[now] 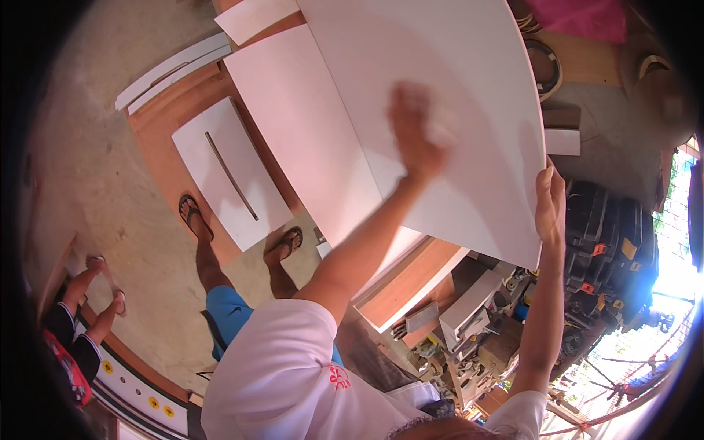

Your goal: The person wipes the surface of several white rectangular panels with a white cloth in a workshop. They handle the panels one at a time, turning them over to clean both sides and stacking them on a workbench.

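A large white panel (467,110) stands tilted before me, its face towards me. My right hand (550,203) grips its right edge, with the thumb on the near side and the fingers mostly hidden. Over the panel's face is my left hand (415,126), blurred, with no object visible in it. Whether its palm touches the surface, I cannot tell. Along the panel's left side a second white board (302,121) meets it at a straight seam. Under them a wooden board with a white edge (412,286) shows.
A white board (220,181) with a dark metal strip (231,176) lies on a brown sheet (159,137) near my feet. Black tool cases (605,236) stand at right, above cluttered tools and offcuts (478,341). Another person's legs (99,313) are at the left.
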Demonstrator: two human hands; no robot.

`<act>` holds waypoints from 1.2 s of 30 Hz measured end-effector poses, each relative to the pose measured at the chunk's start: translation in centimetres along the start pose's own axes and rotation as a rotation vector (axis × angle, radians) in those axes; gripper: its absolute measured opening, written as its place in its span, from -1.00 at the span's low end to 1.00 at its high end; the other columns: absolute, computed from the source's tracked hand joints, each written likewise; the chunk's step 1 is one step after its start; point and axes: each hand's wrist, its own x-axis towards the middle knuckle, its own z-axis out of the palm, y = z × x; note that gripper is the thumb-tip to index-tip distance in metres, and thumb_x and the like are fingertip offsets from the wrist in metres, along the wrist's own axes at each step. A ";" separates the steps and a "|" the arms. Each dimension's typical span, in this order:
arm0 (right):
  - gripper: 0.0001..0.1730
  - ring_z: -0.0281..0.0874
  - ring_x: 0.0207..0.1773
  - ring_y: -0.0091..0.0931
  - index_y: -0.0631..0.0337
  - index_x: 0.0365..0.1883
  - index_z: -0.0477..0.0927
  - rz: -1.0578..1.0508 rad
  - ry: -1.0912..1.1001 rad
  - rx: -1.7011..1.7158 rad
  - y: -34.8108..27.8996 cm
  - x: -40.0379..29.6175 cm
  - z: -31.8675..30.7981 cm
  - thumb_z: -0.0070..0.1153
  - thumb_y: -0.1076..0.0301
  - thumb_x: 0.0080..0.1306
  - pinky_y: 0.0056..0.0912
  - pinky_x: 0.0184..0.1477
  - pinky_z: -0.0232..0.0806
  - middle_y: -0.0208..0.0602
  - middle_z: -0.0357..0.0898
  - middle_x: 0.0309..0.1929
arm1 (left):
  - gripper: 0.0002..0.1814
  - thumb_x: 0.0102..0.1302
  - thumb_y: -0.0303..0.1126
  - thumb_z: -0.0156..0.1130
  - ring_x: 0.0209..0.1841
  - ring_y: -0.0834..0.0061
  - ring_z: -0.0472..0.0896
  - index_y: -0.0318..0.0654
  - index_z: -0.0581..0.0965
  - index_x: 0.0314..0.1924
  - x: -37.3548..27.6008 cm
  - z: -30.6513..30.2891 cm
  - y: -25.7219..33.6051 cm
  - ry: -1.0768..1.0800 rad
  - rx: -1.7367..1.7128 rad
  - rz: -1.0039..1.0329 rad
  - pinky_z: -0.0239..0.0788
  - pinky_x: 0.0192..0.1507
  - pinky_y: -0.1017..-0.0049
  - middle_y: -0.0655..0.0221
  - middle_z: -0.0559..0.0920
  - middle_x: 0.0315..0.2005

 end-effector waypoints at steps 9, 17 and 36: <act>0.07 0.46 -0.10 -0.51 0.48 0.16 0.54 0.102 0.129 -0.099 3.4 -2.2 -0.6 -0.08 -0.56 0.38 -0.30 -0.03 0.34 -0.22 0.63 -0.28 | -0.05 0.08 -0.06 0.31 0.65 -0.11 -0.04 -0.05 0.31 0.53 -1.1 -2.2 8.7 -0.429 -0.298 0.088 -0.22 0.56 -0.17 0.00 0.12 0.59; -0.38 0.60 -0.29 -0.50 0.43 0.01 0.62 -0.039 -0.044 -0.195 -1.9 1.5 0.3 0.34 -0.04 0.35 -0.32 -0.12 0.47 -0.21 0.72 -0.34 | -0.24 0.42 -0.09 0.22 0.59 -0.04 0.10 -0.12 0.27 0.55 23.0 0.5 -13.4 0.138 -0.078 -0.195 -0.08 0.56 0.02 -0.07 0.20 0.53; -0.58 0.69 -0.26 -0.58 0.43 -0.05 0.66 0.099 -0.042 -0.169 -3.2 1.3 0.0 0.34 0.25 0.28 -0.43 -0.13 0.49 -0.23 0.77 -0.34 | -0.24 0.55 0.15 -0.05 0.50 -0.17 0.22 -0.32 0.31 0.48 36.9 5.1 -9.8 0.191 0.149 -0.098 0.09 0.48 0.00 -0.18 0.30 0.45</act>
